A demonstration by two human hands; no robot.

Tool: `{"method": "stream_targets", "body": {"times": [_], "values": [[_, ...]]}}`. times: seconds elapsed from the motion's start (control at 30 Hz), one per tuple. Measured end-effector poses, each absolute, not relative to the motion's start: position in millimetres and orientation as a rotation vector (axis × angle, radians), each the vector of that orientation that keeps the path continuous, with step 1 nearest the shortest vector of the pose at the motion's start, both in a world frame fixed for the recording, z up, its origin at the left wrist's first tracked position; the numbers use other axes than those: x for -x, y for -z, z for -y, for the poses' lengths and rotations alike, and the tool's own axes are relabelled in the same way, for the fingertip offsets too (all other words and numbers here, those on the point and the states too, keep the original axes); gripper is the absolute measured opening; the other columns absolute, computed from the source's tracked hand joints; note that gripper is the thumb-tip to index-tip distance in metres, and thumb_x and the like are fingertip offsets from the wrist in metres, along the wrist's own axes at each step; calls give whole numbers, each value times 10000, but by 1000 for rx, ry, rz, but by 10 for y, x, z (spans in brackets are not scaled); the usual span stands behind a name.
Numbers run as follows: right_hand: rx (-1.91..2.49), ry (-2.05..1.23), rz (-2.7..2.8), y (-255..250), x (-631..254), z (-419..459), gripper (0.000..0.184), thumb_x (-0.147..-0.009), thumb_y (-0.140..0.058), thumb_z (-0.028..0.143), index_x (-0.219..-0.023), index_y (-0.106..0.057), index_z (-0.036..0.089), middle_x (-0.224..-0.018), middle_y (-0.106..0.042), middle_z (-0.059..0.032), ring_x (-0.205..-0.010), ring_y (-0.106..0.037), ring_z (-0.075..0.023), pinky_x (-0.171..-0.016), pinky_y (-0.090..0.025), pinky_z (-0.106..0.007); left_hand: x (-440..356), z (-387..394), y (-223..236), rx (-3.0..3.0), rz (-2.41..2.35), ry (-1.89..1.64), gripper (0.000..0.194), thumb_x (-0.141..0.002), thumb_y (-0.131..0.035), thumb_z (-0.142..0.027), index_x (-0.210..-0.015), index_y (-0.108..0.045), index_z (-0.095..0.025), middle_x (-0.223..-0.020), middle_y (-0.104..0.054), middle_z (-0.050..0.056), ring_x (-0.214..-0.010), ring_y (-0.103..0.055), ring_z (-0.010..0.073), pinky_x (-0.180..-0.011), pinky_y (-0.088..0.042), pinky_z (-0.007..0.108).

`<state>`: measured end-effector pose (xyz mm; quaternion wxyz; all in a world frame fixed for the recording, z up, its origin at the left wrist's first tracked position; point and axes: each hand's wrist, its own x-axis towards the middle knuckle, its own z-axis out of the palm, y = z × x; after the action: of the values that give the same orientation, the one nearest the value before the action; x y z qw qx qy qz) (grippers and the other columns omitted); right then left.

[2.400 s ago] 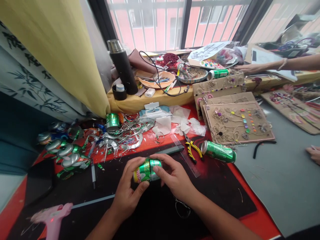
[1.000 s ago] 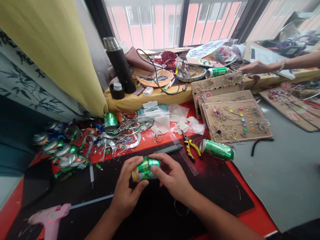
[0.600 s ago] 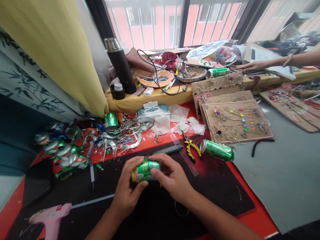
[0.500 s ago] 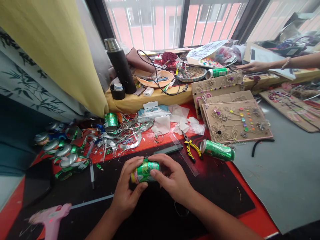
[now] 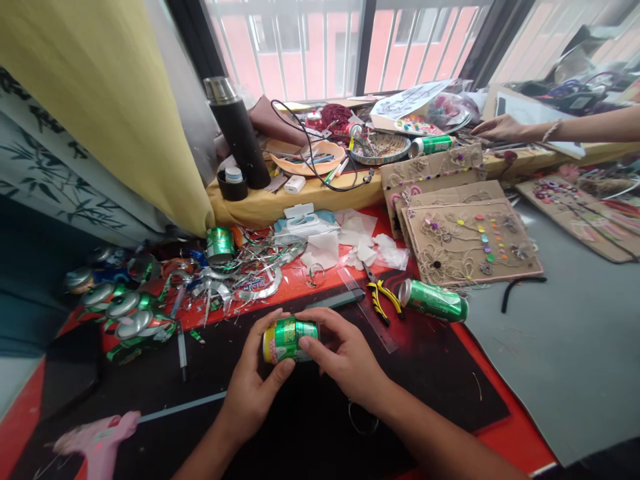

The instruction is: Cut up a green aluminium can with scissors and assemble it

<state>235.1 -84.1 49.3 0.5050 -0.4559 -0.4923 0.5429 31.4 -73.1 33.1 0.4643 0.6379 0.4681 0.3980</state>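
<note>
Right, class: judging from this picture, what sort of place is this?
Probably a craft workroom by a window: it has twine collages on cardboard, a pink hot glue gun, and cut drink-can strips near pliers.

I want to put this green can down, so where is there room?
The black mat has room to the right of the right hand holding the can. The grey surface beside the twine-covered cardboard has room too. The left is crowded with shiny can strips and cut cans.
</note>
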Motion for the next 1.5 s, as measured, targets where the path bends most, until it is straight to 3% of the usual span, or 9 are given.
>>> {"method": "stream_targets", "body": {"times": [0.23,0.4,0.6,0.67,0.73,0.83,1.17,1.33,1.5], "values": [[1054,-1296,1281,-559,-2432,796,315,-968,-772,322,-1282,-780,297,-1297,-705,-67,-1029,-702,-216,-599,-532,-226,-307,706,-369,-1560,-1101,-950,554,-964,-762,-403,-1479,-575,-322,-1496,-642,87,-1353,-651,321,-1131,-545,437],[993,-1327,1288,-548,-2458,778,310,-982,-776,353,-1289,-785,321,-1365,-689,-67,-1221,-679,-256,-901,-601,-338,-297,685,-354,-1617,-1105,-946,551,-957,-775,-368,-1474,-585,-332,-1492,-627,84,-1376,-620,314,-1180,-502,462],[975,-1329,1235,-498,-2465,762,243,-1036,-718,423,-1240,-822,342,-1339,-730,-53,-1300,-660,-263,-1155,-506,-440,-312,699,-335,-1665,-1109,-975,537,-948,-782,-347,-1456,-607,-350,-1507,-613,76,-1422,-580,323,-1202,-476,481],[987,-1331,1214,-491,-2459,767,236,-1027,-730,418,-1225,-827,336,-1327,-733,-54,-1290,-665,-263,-1096,-554,-409,-319,702,-333,-1679,-1110,-973,536,-952,-777,-340,-1458,-602,-353,-1511,-609,76,-1423,-579,322,-1211,-465,490],[998,-1375,1180,-490,-2450,778,262,-1011,-740,442,-1230,-822,323,-1345,-714,-68,-1251,-679,-273,-885,-639,-337,-322,703,-338,-1699,-1102,-968,535,-962,-764,-329,-1467,-590,-359,-1516,-603,76,-1427,-575,318,-1217,-458,493],[1018,-1443,1137,-492,-2441,791,351,-987,-752,484,-1288,-790,307,-1370,-688,-85,-1152,-705,-273,-652,-629,-263,-317,707,-349,-1726,-1089,-969,537,-972,-750,-316,-1479,-577,-362,-1522,-595,81,-1431,-572,317,-1211,-465,486],[1011,-1603,1001,-510,-2416,800,563,-931,-804,545,-1414,-677,284,-1390,-715,-89,-1151,-709,-281,-780,-638,-332,-291,736,-346,-1698,-1098,-946,644,-976,-752,-332,-1562,-485,-364,-1608,-536,106,-1482,-533,335,-1227,-449,523],[1014,-1498,1092,-496,-2414,786,503,-952,-787,517,-1388,-703,282,-1419,-722,-82,-1256,-693,-299,-1053,-582,-453,-323,722,-335,-1672,-1129,-897,632,-975,-746,-374,-1553,-496,-321,-1621,-525,132,-1493,-521,350,-1257,-400,559],[1075,-1490,1120,-463,-2415,779,528,-954,-773,525,-1417,-689,286,-1480,-691,-96,-1255,-700,-309,-1014,-600,-455,-321,707,-293,-1680,-1199,-836,670,-976,-736,-444,-1570,-457,-308,-1606,-537,137,-1463,-547,359,-1231,-421,558]]}}
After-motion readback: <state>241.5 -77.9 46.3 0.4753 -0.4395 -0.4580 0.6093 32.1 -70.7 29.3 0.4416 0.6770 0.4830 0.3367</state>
